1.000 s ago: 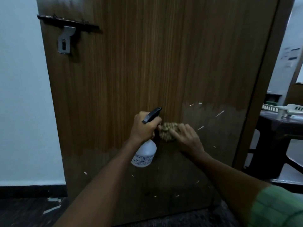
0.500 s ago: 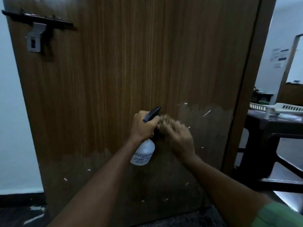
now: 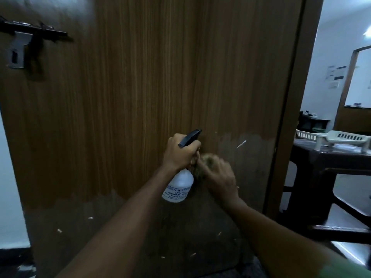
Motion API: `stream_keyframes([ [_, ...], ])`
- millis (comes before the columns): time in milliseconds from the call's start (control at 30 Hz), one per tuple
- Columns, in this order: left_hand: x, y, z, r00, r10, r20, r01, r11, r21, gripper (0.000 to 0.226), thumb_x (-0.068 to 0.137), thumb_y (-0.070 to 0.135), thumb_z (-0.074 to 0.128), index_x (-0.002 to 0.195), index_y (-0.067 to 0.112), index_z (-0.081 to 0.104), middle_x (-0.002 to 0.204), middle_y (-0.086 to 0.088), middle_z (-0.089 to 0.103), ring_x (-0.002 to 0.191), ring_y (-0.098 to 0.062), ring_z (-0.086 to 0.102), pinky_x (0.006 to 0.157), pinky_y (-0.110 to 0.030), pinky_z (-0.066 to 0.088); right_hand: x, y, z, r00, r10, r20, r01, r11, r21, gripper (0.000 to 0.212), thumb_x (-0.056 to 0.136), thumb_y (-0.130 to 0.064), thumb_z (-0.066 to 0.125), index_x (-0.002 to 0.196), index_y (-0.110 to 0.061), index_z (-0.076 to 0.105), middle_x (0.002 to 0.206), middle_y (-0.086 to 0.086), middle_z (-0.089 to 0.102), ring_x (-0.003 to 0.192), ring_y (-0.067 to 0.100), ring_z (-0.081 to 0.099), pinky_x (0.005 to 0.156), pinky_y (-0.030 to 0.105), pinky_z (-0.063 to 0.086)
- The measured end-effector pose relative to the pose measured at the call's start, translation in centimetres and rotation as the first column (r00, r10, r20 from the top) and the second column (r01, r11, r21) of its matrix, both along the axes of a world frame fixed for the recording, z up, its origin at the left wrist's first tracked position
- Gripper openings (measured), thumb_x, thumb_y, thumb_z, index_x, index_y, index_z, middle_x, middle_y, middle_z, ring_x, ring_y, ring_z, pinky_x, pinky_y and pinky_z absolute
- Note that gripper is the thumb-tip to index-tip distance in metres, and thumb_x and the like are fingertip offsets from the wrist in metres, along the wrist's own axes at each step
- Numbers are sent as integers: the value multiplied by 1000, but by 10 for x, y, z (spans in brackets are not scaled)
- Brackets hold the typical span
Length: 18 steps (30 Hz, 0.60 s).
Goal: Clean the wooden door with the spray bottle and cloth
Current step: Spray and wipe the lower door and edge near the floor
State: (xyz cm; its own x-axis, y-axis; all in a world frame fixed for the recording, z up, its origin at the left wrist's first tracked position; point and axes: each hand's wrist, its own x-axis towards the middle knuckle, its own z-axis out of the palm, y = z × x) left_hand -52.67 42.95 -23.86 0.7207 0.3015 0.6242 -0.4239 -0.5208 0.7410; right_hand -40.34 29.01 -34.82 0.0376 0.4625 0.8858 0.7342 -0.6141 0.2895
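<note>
My left hand (image 3: pixel 181 152) is gripping the spray bottle (image 3: pixel 178 186) by its neck, fingers curled tight around it just under the black trigger head (image 3: pixel 189 137). The nozzle is pointing up and to the right, close to the door (image 3: pixel 140 87). The white body of the bottle is hanging below my fist, tilted slightly, its printed label facing me.

My right hand (image 3: pixel 219 175) is pressing a bunched cloth (image 3: pixel 202 163) against the door, just right of the bottle. The fingers are bent over the cloth and holding it; both hand and cloth are blurring, so I cannot make out each finger. The cloth is showing tan and brown between my two hands, touching or nearly touching the left knuckles.

The door is filling most of the view, brown with vertical grain. Its lower part is looking duller and greyer, with a ragged edge running across at about hand height on the right and lower on the left. Pale flecks (image 3: pixel 241 144) are dotting that dull band.

A black sliding bolt (image 3: pixel 34 31) with a grey metal hasp (image 3: pixel 17 50) is sitting at upper left. To the right, past the door's edge, a dark table (image 3: pixel 321 157) is carrying a white plastic rack (image 3: pixel 341 137). A green sleeve (image 3: pixel 349 270) is showing at the lower right corner.
</note>
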Motion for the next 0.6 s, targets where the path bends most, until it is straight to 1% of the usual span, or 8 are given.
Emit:
stream_keyframes([
  [67,5,-4,1,1000,-20,-4,20,1000,-4,27,96,10,63,75,-5,71,68,-18,72,45,-22,58,44,-29,44,12,-30,-20,999,-11,41,22,960,-281,70,83,-30,80,146,-28,49,127,14,50,96,26,58,74,38,54],
  [100,7,-6,2,1000,-24,-3,24,1000,-1,27,96,11,63,74,-4,71,68,-17,72,46,-24,59,45,-30,45,18,-36,-12,998,-3,65,23,952,-305,64,86,-30,77,144,-28,51,125,13,51,94,25,58,72,38,54],
  [167,12,-11,6,1000,-30,5,30,1000,2,28,94,14,63,73,-3,71,67,-17,72,47,-28,60,46,-32,45,22,-29,22,999,24,44,-18,992,-123,40,99,-31,59,139,-23,58,122,15,56,93,29,59,70,41,54],
  [267,18,-16,8,1000,-25,7,25,1000,-15,28,96,15,63,77,-5,72,68,-16,73,48,-30,60,45,-31,45,17,-6,91,998,-2,-56,17,966,257,38,97,-32,55,132,-20,63,124,15,57,97,30,57,75,42,52],
  [367,23,-19,3,999,-32,-3,32,999,-40,29,95,18,63,77,-4,72,66,-14,73,49,-31,61,46,-33,45,20,-3,90,998,-1,-64,20,954,298,37,95,-29,62,131,-20,63,125,13,57,99,28,56,78,41,52],
  [433,25,-22,0,1000,-26,-11,25,999,-42,30,92,21,64,74,-3,71,65,-14,72,48,-30,60,48,-34,45,24,-16,52,999,-16,-45,28,967,255,41,95,-36,62,133,-20,61,123,15,58,97,29,55,77,41,53],
  [533,28,-27,-1,999,-25,-46,24,1000,-13,29,94,18,64,75,-3,70,69,-19,72,48,-24,59,46,-31,43,33,-44,-3,999,-41,6,41,999,24,54,87,-36,75,137,-22,59,119,15,52,91,28,54,69,40,53],
  [600,29,-31,-1,997,-33,-64,31,999,-28,27,96,14,64,76,-3,71,70,-19,72,46,-21,58,44,-28,42,37,-52,-2,999,-41,2,41,999,-34,56,85,-34,75,137,-23,57,118,14,51,89,28,55,68,41,54],
])
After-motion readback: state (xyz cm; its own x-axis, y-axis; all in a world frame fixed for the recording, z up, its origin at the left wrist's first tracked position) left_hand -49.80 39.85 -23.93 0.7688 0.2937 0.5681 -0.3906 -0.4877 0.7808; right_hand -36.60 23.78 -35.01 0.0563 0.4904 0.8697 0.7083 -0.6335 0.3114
